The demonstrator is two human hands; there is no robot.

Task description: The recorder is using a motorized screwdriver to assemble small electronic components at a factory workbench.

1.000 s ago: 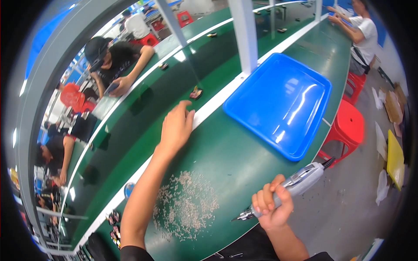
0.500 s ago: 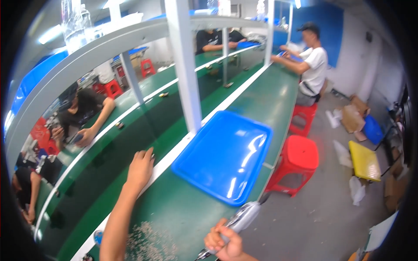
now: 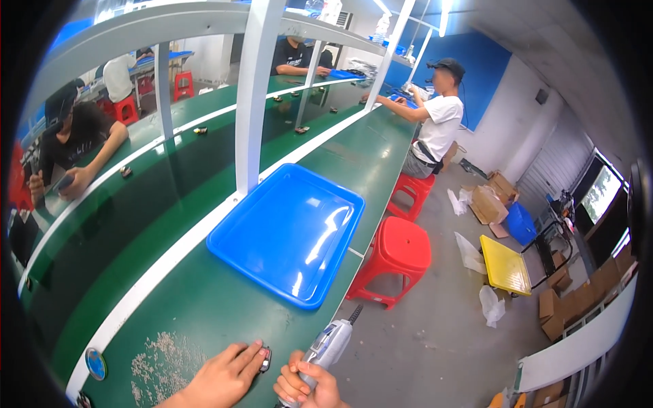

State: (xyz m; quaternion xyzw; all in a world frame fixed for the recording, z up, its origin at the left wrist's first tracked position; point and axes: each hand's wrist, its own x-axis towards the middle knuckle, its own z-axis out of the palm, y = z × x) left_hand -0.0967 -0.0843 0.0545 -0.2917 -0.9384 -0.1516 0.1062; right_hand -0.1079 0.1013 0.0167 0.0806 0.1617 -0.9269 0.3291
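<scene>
My right hand (image 3: 307, 385) is wrapped round a grey electric screwdriver (image 3: 329, 345), whose ribbed cord end points up and away over the table's right edge. Its lower end runs behind my fingers and cannot be made out. Just left of it, my left hand (image 3: 226, 374) rests low over the green bench, fingers together, holding a small dark-and-silver part (image 3: 266, 360) at the fingertips. Beside that hand lies a scatter of tiny pale bits (image 3: 160, 364). Beyond both hands sits a blue plastic tray (image 3: 286, 234) with nothing in it.
A conveyor belt (image 3: 136, 238) carrying several small parts runs along the left, behind a white rail and post (image 3: 253, 102). A round blue-topped item (image 3: 96, 364) stands by the rail. Red stools (image 3: 401, 248) stand right of the bench. Co-workers (image 3: 439, 119) sit farther along and across.
My left hand has come back from the belt's edge to the bench beside the screwdriver, now with a small part. The view has turned rightward, so the tray appears farther left.
</scene>
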